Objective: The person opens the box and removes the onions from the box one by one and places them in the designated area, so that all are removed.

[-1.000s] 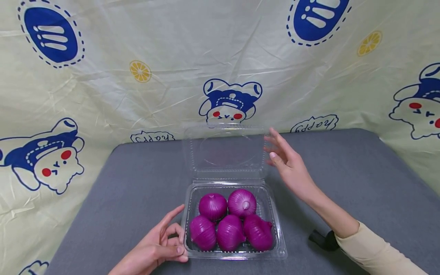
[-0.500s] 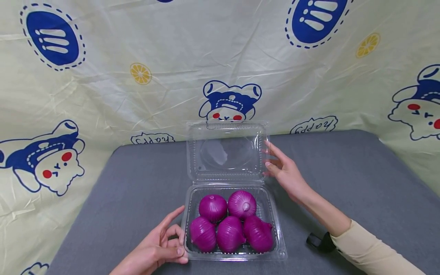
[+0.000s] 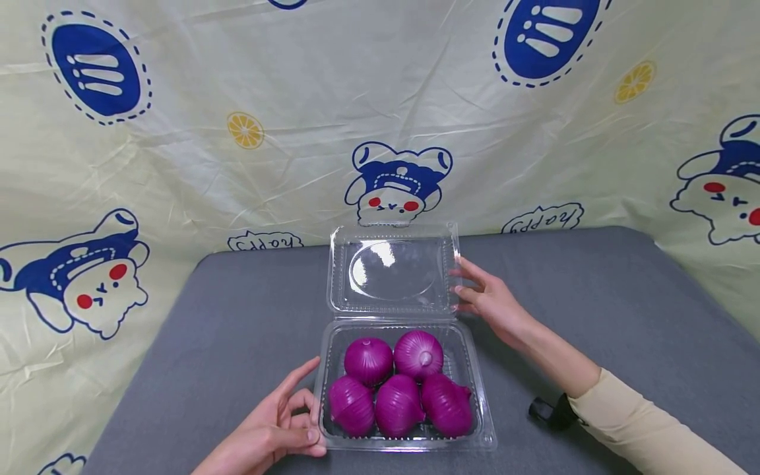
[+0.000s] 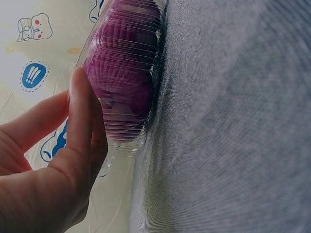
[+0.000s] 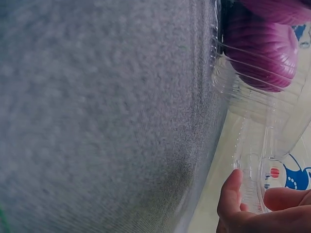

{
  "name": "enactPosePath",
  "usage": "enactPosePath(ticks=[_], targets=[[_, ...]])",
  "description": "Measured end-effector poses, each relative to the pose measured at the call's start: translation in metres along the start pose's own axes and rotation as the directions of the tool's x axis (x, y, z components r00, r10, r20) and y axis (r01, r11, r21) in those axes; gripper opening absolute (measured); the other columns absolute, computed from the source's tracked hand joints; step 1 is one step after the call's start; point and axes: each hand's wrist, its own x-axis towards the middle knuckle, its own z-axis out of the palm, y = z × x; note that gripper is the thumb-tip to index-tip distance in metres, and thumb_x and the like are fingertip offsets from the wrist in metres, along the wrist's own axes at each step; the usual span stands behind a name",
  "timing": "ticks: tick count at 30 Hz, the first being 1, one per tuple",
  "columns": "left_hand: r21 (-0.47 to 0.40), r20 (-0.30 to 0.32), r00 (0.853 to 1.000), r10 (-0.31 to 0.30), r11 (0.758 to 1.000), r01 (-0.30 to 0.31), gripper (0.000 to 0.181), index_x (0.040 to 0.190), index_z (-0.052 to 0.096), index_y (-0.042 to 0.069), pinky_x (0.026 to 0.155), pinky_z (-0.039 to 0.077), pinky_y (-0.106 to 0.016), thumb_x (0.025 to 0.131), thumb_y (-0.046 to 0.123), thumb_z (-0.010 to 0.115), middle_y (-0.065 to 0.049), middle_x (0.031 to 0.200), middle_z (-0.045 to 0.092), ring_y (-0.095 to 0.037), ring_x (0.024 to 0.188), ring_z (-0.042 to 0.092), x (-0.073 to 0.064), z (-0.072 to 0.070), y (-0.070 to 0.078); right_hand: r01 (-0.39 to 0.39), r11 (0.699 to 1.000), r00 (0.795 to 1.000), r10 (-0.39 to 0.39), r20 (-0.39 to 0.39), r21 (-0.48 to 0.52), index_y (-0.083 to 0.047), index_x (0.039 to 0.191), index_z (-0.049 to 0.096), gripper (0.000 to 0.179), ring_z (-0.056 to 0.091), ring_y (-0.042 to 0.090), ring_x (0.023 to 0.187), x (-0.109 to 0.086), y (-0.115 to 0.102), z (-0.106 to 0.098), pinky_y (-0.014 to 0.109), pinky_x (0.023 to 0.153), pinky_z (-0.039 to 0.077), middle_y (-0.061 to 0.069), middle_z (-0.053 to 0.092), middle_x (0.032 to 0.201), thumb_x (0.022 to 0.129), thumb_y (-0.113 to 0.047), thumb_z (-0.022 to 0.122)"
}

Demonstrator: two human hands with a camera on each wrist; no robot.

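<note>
A clear plastic clamshell container [image 3: 410, 445] sits on the grey table, holding several purple onions [image 3: 399, 406] in two rows. Its hinged lid [image 3: 394, 270] is raised at the back. At the container's left front side, my left hand [image 3: 261, 429] pinches the rim, thumb toward the front; the left wrist view shows that hand [image 4: 73, 155] against the ribbed wall [image 4: 124, 116]. My right hand [image 3: 493, 300] holds the lid's right edge, with some fingers seen through the plastic. In the right wrist view, fingertips of this hand [image 5: 257, 216] lie on either side of the edge.
Grey cloth covers the table [image 3: 237, 316]. Behind it and at both sides hangs a pale printed curtain [image 3: 285, 178]. A black object [image 3: 552, 412] shows beside the right sleeve [image 3: 641, 419].
My right hand has moved down and slightly left, from beside the lid onto its right edge. The lid has tilted and its top edge sits lower. The left hand and onions stay put.
</note>
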Motion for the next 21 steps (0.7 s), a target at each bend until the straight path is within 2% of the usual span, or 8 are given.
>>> enactPosePath(ticks=[5,8,14,21], targets=[[0.011,-0.017,0.999,-0.03,0.999,0.03,0.093,0.157,-0.006,0.015,0.089,0.054,-0.042,0.091,-0.01,0.056,-0.006,0.097,0.048,-0.02,0.087,0.067,0.0,0.0,0.001,-0.012,1.0,1.0,0.012,0.013,0.001,-0.006,0.157,0.014,0.066,0.05,0.037,0.12,0.003,0.004,0.0,0.036,0.089,0.054,0.026,0.034,0.149,0.1,0.001,0.047],[0.003,-0.009,1.0,-0.024,1.0,0.024,0.093,0.157,-0.005,0.014,0.089,0.055,-0.042,0.091,-0.011,0.055,-0.006,0.097,0.049,-0.02,0.087,0.067,0.0,0.0,0.001,-0.036,0.999,0.998,0.037,0.056,-0.016,-0.003,0.157,0.014,0.066,0.053,0.037,0.117,0.004,0.007,-0.002,0.038,0.09,0.054,0.028,0.033,0.15,0.1,0.001,0.048],[-0.007,-0.005,1.0,-0.015,1.0,0.015,0.092,0.157,-0.005,0.013,0.088,0.055,-0.042,0.091,-0.013,0.054,-0.006,0.097,0.05,-0.02,0.087,0.067,-0.001,0.001,0.001,-0.104,0.995,0.985,0.104,0.137,-0.007,0.001,0.156,0.009,0.067,0.044,0.042,0.126,0.007,0.009,-0.006,0.042,0.095,0.051,0.03,0.026,0.152,0.1,0.002,0.045],[0.004,-0.029,0.998,-0.049,0.999,0.049,0.093,0.157,-0.004,0.016,0.09,0.054,-0.042,0.092,-0.009,0.057,-0.006,0.097,0.049,-0.02,0.086,0.067,0.0,0.0,0.002,-0.16,0.986,0.966,0.149,0.21,0.038,0.006,0.154,0.007,0.065,0.037,0.044,0.134,0.01,0.013,-0.01,0.04,0.099,0.049,0.032,0.024,0.153,0.102,0.0,0.045]])
